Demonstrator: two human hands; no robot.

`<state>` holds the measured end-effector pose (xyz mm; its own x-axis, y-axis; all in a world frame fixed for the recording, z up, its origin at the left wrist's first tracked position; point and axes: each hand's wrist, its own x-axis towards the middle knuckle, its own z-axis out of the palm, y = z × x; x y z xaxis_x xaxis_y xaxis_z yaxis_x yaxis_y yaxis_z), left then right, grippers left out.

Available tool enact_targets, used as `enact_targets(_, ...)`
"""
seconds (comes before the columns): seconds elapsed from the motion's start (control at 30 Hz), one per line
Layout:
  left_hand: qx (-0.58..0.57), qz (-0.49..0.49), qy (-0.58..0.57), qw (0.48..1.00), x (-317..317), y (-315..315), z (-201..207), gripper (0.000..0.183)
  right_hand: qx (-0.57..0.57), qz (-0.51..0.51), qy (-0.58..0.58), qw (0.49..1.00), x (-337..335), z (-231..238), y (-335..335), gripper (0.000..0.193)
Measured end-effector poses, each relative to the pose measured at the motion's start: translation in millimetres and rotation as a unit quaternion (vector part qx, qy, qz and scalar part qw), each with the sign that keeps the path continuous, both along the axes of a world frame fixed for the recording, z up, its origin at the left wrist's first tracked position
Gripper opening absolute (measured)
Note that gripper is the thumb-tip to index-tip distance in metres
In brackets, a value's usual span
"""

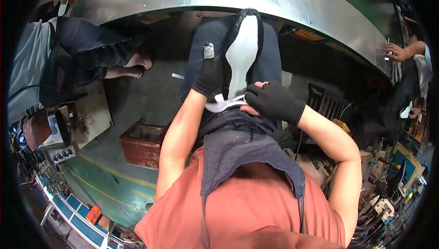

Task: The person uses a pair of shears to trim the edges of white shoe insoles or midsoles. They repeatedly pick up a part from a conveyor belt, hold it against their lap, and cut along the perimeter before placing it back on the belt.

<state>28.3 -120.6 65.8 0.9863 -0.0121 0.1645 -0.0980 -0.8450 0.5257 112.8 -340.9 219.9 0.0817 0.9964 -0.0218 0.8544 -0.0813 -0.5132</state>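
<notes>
The left hand (209,77) in its black glove grips the black shoe upper with white insole (243,48) on the lap, and the right hand (272,102) pinches a white strip (224,104) between them, which could tear or slip if pulled crooked.

The right hand (273,101) covers the heel end of the white insole (241,52), the left hand (209,76) hides part of the dark shoe upper (228,34) beside it, and the small clutter at lower right blurs past telling.
</notes>
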Motion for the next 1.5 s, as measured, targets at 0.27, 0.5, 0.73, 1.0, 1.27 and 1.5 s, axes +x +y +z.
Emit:
enact_targets(0.27,-0.557,0.17,0.229,0.78,25.2,-33.0,79.5,0.064,-0.193,-0.201,0.243,0.929,54.9,19.0,-37.0,0.043)
enact_targets(0.5,-0.526,0.225,0.211,0.792,34.0,-54.4,101.7,0.053,-0.152,-0.223,0.036,0.962,54.8,51.4,-14.1,0.036)
enact_targets(0.73,-0.444,0.254,-0.026,0.859,35.8,-69.9,35.4,0.038,0.03,-0.186,-0.012,0.982,62.0,-46.6,-25.3,0.04)
enact_targets(1.0,-0.364,0.175,-0.064,0.912,31.4,-62.3,35.6,0.051,-0.21,-0.116,0.068,0.968,94.3,27.5,-34.2,0.04)
enact_targets(1.27,-0.436,0.1,-0.015,0.894,34.6,-50.6,48.3,0.069,-0.045,-0.004,-0.132,0.99,10.4,104.1,16.6,0.039)
enact_targets(1.5,-0.35,0.056,-0.051,0.934,13.3,-43.9,71.0,0.086,-0.037,0.011,-0.126,0.991,39.7,27.1,-4.5,0.039)
